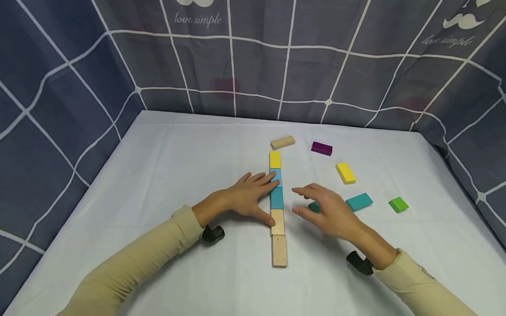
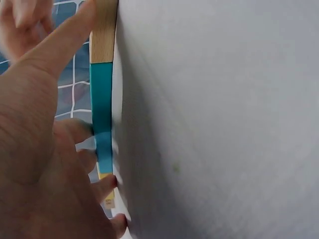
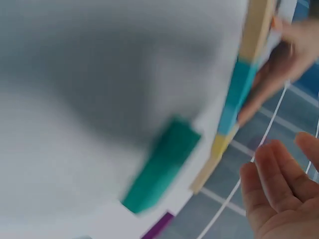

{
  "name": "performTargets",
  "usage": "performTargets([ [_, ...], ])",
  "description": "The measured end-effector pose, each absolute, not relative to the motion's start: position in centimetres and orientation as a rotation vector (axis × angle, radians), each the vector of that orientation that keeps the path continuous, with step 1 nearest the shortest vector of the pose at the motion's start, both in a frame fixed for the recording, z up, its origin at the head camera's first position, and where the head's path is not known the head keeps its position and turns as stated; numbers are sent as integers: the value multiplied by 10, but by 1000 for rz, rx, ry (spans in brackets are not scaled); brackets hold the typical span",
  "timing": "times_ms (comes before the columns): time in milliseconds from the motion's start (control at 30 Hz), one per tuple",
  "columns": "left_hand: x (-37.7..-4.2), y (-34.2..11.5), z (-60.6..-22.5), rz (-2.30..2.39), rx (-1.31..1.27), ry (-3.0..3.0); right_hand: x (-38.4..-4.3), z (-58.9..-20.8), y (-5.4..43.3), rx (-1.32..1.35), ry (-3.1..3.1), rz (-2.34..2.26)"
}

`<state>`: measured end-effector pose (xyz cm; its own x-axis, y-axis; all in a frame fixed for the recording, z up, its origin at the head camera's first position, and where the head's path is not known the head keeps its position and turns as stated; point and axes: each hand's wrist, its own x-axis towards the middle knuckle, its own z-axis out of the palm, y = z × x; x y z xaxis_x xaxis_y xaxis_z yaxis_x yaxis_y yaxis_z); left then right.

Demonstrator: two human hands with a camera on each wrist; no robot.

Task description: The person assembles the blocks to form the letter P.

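Observation:
Several wooden blocks lie end to end in a straight row on the white cloth: a yellow block (image 1: pixel 275 159) at the far end, then a light blue block (image 1: pixel 276 177), a blue block (image 1: pixel 277 198), a plain wood block (image 1: pixel 277 222) and another plain wood block (image 1: pixel 279 251) nearest me. My left hand (image 1: pixel 248 195) rests along the row's left side, fingers spread over the blue blocks and thumb at a plain one. To the right of the row, my right hand (image 1: pixel 332 212) holds nothing, its fingers apart. Partly hidden behind it is a dark green block (image 3: pixel 162 167).
Loose blocks lie beyond and right of the row: a plain wood block (image 1: pixel 283 142), a purple block (image 1: pixel 322 148), a yellow block (image 1: pixel 346 173), a teal block (image 1: pixel 359 201) and a bright green block (image 1: pixel 398 204). A grid-patterned curtain (image 1: pixel 256 69) surrounds the table's back and sides.

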<state>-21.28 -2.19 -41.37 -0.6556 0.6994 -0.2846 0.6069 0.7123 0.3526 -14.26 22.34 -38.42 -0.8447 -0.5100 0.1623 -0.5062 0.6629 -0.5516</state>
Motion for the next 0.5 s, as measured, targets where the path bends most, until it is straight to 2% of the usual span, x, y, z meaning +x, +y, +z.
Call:
performTargets([
  [200,-215,-24,-413,297,987,2522,-210,-363,219,-769,2976,-854],
  [333,-214,-25,-412,314,990,2516,-254,-362,214,-677,2992,-796],
  [500,-212,-24,-414,340,1013,2515,-292,-366,210,-567,2991,-738],
])
